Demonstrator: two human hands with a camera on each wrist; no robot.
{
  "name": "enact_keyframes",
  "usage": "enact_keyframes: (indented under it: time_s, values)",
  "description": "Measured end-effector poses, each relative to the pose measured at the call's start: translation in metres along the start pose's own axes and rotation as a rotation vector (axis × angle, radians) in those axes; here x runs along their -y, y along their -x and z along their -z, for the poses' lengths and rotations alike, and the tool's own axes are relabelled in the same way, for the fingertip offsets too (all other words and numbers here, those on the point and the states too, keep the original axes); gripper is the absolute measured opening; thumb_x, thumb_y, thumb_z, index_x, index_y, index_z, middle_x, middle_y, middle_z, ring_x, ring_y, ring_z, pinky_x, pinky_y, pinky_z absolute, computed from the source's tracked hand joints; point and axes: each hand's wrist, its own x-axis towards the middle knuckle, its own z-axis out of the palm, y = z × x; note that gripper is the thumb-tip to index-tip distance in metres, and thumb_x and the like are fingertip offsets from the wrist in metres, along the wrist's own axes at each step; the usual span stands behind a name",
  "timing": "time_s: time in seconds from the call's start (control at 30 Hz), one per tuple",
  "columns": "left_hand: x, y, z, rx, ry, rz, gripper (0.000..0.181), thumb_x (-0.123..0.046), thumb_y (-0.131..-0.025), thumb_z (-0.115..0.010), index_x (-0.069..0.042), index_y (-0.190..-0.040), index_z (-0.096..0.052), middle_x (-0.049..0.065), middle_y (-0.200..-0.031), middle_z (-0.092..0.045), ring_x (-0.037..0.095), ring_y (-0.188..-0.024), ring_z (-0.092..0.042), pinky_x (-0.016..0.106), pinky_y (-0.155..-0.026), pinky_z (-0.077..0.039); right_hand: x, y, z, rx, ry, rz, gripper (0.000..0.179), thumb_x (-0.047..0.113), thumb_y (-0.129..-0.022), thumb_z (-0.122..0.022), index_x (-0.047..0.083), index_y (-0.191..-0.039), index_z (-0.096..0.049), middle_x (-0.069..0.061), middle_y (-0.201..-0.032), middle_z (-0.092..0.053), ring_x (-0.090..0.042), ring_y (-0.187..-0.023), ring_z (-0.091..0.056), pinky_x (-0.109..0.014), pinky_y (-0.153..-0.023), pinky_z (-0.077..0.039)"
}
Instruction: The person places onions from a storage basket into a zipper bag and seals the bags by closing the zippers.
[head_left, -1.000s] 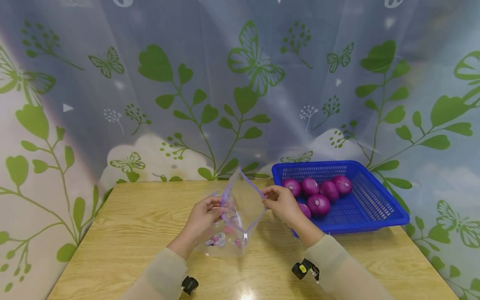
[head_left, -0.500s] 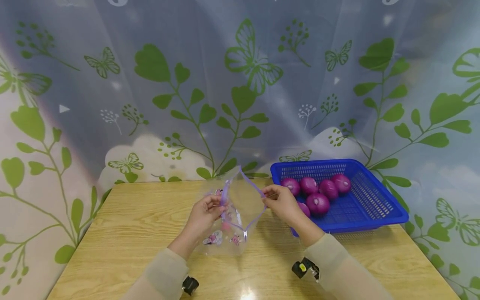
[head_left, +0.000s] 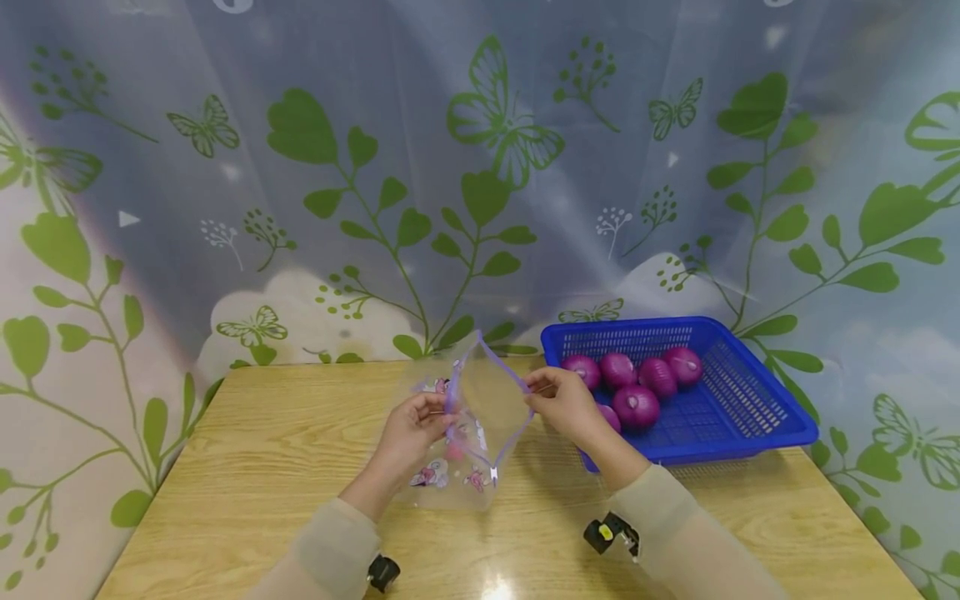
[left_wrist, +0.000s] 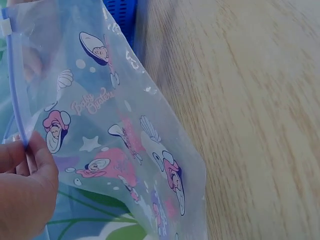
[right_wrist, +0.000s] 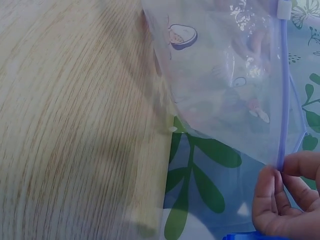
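Between both hands a clear zip bag (head_left: 450,479) with a purple zip edge is held with its mouth spread wide. My left hand (head_left: 408,429) pinches one side of the rim, and my right hand (head_left: 562,404) pinches the opposite side. Pink shell cartoons and lettering cover the bag (left_wrist: 120,150) in the left wrist view, where the left thumb and fingers (left_wrist: 42,155) grip the purple strip. A white slider (right_wrist: 284,9) sits on the strip in the right wrist view. No contents show through the plastic.
A blue plastic basket (head_left: 750,446) stands at the right of the wooden table (head_left: 277,433), just beyond the right hand. Several peeled purple onions (head_left: 637,407) lie in its left part. A printed curtain (head_left: 375,208) hangs behind the table.
Both hands keep their pinch on the bag's rim. The bag's left side has shifted very slightly to the right, and the head view has moved a little.
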Motion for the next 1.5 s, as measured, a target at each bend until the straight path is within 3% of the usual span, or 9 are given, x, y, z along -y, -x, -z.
enact_keyframes:
  time_s: [0.67,1.03,1.23,1.5]
  values:
    - [0.005,0.002,-0.011,0.016,-0.111,-0.033,0.030,0.002,-0.093,-0.067,0.005,-0.122,-0.061,0.016,-0.113,-0.065,0.024,-0.103,-0.066,0.024,-0.087,-0.056,0.003,0.000,-0.005,0.004,0.006,0.019,0.019,-0.005,-0.086,-0.071,-0.004,-0.105,-0.069,-0.013,-0.095,-0.070,-0.024,-0.085,-0.066,-0.029,-0.075,-0.055]
    - [0.008,0.001,-0.013,0.001,-0.127,-0.016,0.029,0.001,-0.093,-0.067,0.003,-0.122,-0.064,0.014,-0.110,-0.065,0.025,-0.102,-0.066,0.032,-0.089,-0.057,0.004,0.001,-0.005,0.024,0.005,0.036,0.022,-0.005,-0.087,-0.070,-0.006,-0.109,-0.068,-0.014,-0.098,-0.070,-0.027,-0.088,-0.066,-0.035,-0.079,-0.057]
    - [0.009,-0.001,-0.015,-0.009,-0.110,-0.016,0.028,0.002,-0.093,-0.067,0.004,-0.121,-0.064,0.015,-0.108,-0.065,0.025,-0.101,-0.067,0.038,-0.091,-0.057,0.006,0.002,-0.001,0.018,0.025,0.006,0.019,-0.001,-0.090,-0.070,-0.001,-0.109,-0.070,-0.013,-0.102,-0.070,-0.025,-0.089,-0.066,-0.035,-0.078,-0.057]
    - [0.008,0.001,-0.014,-0.003,-0.132,-0.012,0.030,-0.001,-0.094,-0.067,0.003,-0.123,-0.063,0.014,-0.109,-0.065,0.026,-0.102,-0.066,0.029,-0.088,-0.057,0.010,0.003,0.013,0.029,0.023,-0.011,0.017,0.004,-0.093,-0.069,0.002,-0.109,-0.070,-0.011,-0.103,-0.070,-0.025,-0.091,-0.066,-0.033,-0.075,-0.057]
